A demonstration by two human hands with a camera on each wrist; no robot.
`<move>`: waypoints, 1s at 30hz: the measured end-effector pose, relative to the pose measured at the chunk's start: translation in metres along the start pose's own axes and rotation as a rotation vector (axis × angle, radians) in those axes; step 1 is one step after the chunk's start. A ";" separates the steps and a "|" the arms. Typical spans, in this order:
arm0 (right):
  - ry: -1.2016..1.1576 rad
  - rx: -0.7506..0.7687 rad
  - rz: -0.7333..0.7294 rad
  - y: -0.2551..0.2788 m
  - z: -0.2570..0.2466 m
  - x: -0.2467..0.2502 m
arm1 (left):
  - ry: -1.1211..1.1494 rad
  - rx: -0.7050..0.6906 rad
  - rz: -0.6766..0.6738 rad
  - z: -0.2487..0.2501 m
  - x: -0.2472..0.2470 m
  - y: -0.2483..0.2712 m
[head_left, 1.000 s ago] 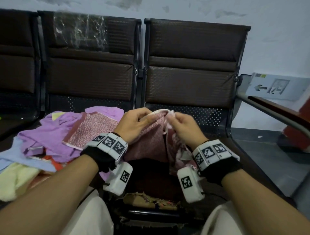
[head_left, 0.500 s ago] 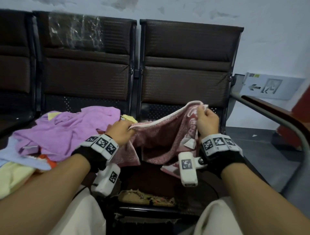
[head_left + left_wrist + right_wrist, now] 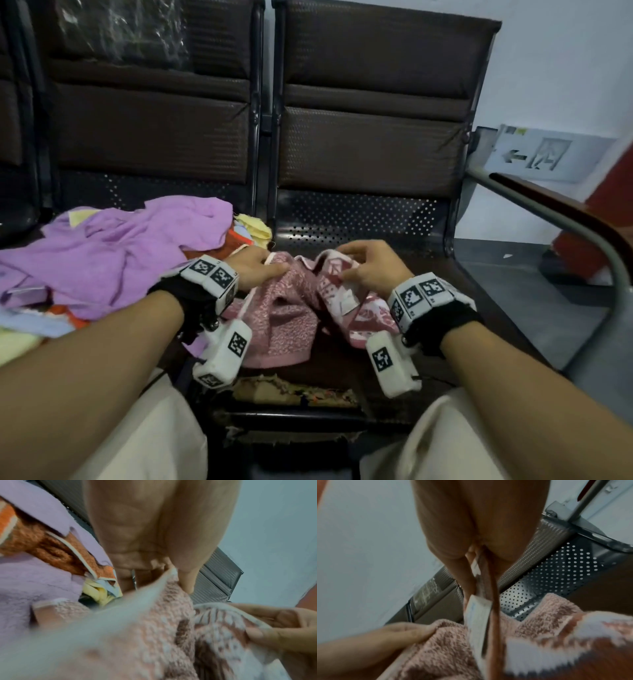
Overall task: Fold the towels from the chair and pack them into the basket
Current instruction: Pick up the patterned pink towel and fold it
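A pink and white patterned towel [image 3: 291, 308] lies bunched on the dark seat [image 3: 445, 298] of the right-hand chair. My left hand [image 3: 255, 267] pinches its white-edged rim at the left. The left wrist view shows thumb and fingers closed on that towel edge [image 3: 164, 577]. My right hand [image 3: 370, 267] grips the towel's other top corner, close beside the left hand. In the right wrist view the towel [image 3: 530, 635] and its white label [image 3: 476, 615] hang from the pinching fingers. No basket is in view.
A heap of loose towels, purple [image 3: 113, 253] on top with orange and yellow ones [image 3: 253, 228] under it, covers the left chair. A metal armrest [image 3: 565, 226] curves along the right side. The seat's front edge is torn [image 3: 294, 394]. My knees are below.
My hands came down from chest height to the seat and drew together. The towel, held spread out half a second ago, now lies bunched between them.
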State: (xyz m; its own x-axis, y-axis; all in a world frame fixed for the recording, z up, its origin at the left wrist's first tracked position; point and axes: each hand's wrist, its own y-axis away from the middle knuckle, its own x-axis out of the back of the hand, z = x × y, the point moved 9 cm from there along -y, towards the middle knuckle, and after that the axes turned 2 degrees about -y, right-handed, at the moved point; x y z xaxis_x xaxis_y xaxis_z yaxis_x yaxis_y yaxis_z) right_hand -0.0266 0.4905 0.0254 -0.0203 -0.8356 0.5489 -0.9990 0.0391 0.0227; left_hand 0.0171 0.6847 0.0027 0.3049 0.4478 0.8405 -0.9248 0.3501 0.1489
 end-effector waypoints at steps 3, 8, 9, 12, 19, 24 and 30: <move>0.287 0.029 -0.019 -0.002 -0.001 -0.005 | 0.009 0.028 0.044 -0.006 0.002 -0.006; 0.325 0.108 -0.006 -0.004 -0.019 -0.012 | 0.051 -0.072 0.117 0.007 0.009 -0.005; 0.284 0.127 -0.019 -0.004 -0.023 -0.016 | 0.105 -0.119 0.116 0.012 0.010 -0.003; 0.208 0.192 -0.126 -0.001 -0.036 -0.035 | 0.256 -0.256 0.100 0.029 0.016 0.006; 0.188 0.240 -0.080 -0.006 -0.050 -0.041 | 0.487 -0.300 0.086 0.027 0.025 0.023; -0.055 0.185 0.251 -0.011 -0.047 -0.001 | 0.397 -0.225 -0.003 0.018 0.016 0.025; -0.239 0.062 0.501 -0.010 -0.025 0.035 | 0.342 -0.145 0.073 0.013 0.019 0.027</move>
State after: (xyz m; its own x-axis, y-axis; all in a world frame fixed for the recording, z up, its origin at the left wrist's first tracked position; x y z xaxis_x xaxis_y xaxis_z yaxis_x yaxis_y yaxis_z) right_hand -0.0162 0.4744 0.0656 -0.4946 -0.8246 0.2748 -0.8653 0.4372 -0.2454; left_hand -0.0047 0.6919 0.0295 0.3206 0.7160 0.6201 -0.9125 0.4091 -0.0007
